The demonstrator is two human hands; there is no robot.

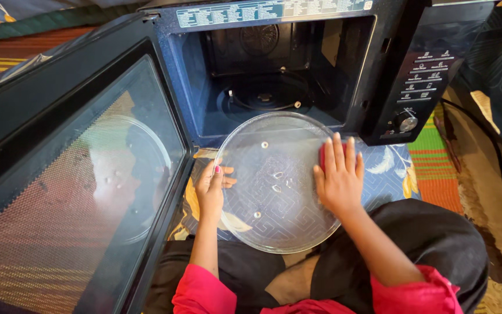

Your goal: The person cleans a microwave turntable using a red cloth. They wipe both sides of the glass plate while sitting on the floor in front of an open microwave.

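Evidently the wiping is underway: the glass plate (274, 186) is already out of the microwave (297, 64), lying over the person's lap, its far edge toward the open cavity. The left hand (211, 189) is pinching its left rim. The right hand (339, 177), fingers spread flat, is pressing a red cloth (324, 156) onto its right side. Beyond, the roller ring (265, 96) is sitting inside.

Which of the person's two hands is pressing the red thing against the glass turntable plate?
The right hand, lying flat on the glass plate over a red cloth or sponge. The left hand only grips the plate's left rim.
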